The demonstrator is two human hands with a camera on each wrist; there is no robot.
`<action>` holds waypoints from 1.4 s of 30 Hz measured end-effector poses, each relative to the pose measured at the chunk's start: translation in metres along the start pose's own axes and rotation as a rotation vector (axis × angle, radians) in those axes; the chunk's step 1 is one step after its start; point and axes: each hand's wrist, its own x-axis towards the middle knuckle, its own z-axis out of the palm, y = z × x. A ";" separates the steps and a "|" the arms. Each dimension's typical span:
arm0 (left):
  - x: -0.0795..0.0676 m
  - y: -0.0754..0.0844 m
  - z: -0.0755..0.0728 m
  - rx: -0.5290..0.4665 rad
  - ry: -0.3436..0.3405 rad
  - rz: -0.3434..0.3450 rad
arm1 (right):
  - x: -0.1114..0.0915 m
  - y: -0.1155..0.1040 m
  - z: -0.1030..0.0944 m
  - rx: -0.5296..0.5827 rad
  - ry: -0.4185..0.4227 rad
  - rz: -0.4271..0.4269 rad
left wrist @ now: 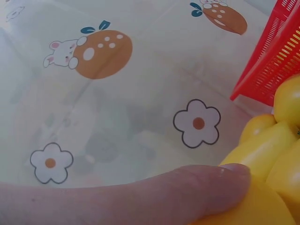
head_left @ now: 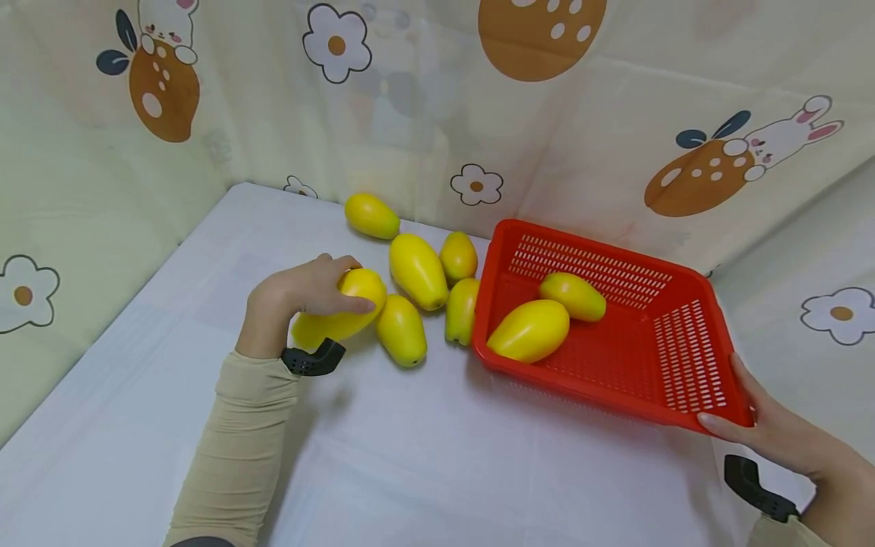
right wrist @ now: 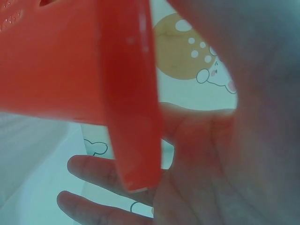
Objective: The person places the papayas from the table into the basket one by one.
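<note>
My left hand (head_left: pixel 311 290) grips a large yellow mango (head_left: pixel 328 328), its thumb across the near side and its fingers over the top. In the left wrist view, one finger (left wrist: pixel 206 192) lies against the yellow skin. Another yellow-green mango (head_left: pixel 402 332) sits just right of that hand. At the far right, my right hand (head_left: pixel 786 425) holds the near right corner of a red plastic basket (head_left: pixel 601 399), thumb on the rim. In the right wrist view, other fingers (right wrist: pixel 112 176) extend past the rim. Two mangoes, one yellow (head_left: pixel 532 332) and one greener (head_left: pixel 573 296), lie at the basket's left end.
Between the left hand and the basket lie several more mangoes, among them a large one (head_left: pixel 418 271), a small one (head_left: pixel 459 257) and a greenish one (head_left: pixel 462 311). One mango (head_left: pixel 371 216) rests near the back edge of the white table (head_left: pixel 437 456). A patterned curtain (head_left: pixel 410 114) hangs behind.
</note>
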 end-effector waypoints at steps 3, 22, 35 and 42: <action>0.001 -0.001 -0.001 -0.035 0.036 0.028 | 0.000 -0.001 0.000 0.002 -0.001 -0.002; -0.006 0.002 -0.006 -0.099 0.180 0.105 | 0.000 -0.002 0.000 0.008 -0.001 -0.021; -0.006 0.010 -0.009 -0.105 0.315 0.158 | -0.001 0.000 0.000 0.021 -0.009 0.002; -0.003 0.019 -0.008 -0.119 0.380 0.169 | -0.001 -0.001 0.001 0.014 -0.006 -0.004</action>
